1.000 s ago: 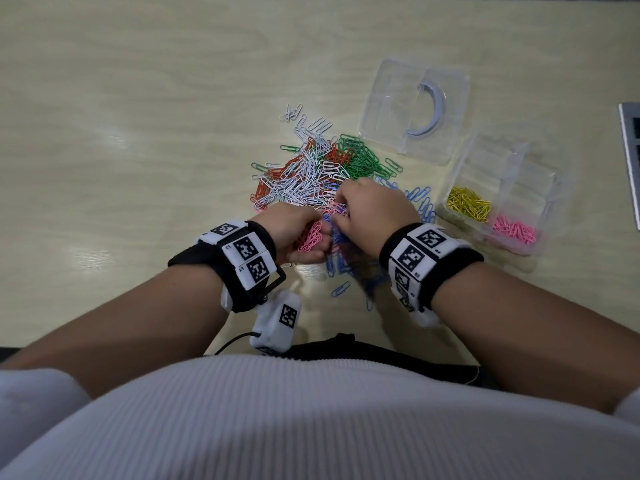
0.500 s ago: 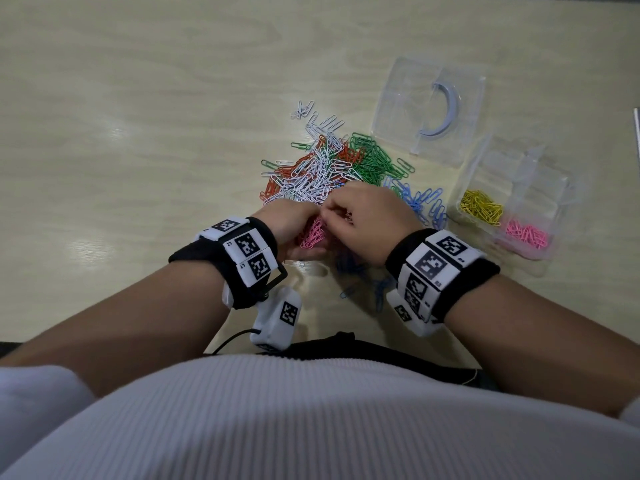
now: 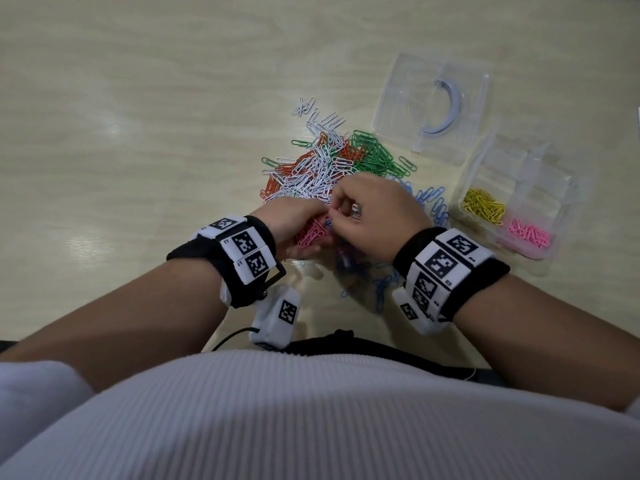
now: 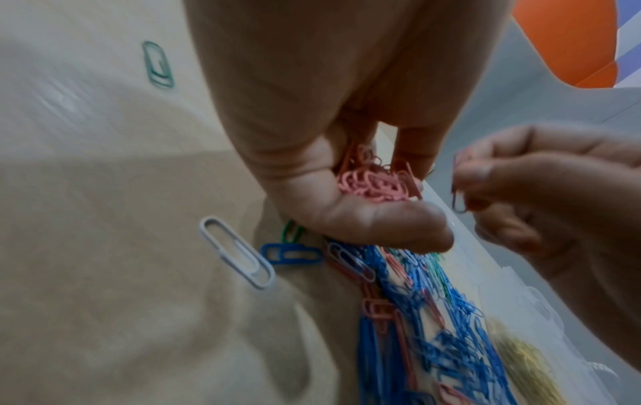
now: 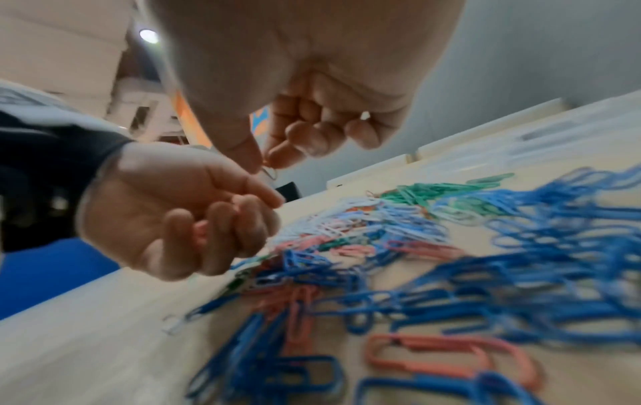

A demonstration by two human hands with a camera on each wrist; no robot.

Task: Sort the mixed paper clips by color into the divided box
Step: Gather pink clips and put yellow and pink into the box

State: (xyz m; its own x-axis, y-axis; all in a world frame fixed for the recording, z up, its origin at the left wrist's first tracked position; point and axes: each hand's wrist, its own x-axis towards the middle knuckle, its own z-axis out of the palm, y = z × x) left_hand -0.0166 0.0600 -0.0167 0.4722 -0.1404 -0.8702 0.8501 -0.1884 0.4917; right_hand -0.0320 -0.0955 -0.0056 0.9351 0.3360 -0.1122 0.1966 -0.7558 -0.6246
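Desk [image 3: 138,98] of pale wood carried the mixed clips [image 3: 325,168], with the clear divided box [image 3: 519,202] right of them holding yellow and pink. Only the left wrist view showed the left hand [image 4: 312,164] cupping pink clips [image 4: 378,183] and the right hand [image 4: 555,191] pinching one clip [image 4: 458,197].

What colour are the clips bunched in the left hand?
Pink clips in the left hand; left wrist view shows it best.

Table [image 3: 138,98] pale wood-grain, slight sheen; divided box [image 3: 540,188] clear glossy plastic; paper clips [image 3: 322,168] smooth colour-coated.
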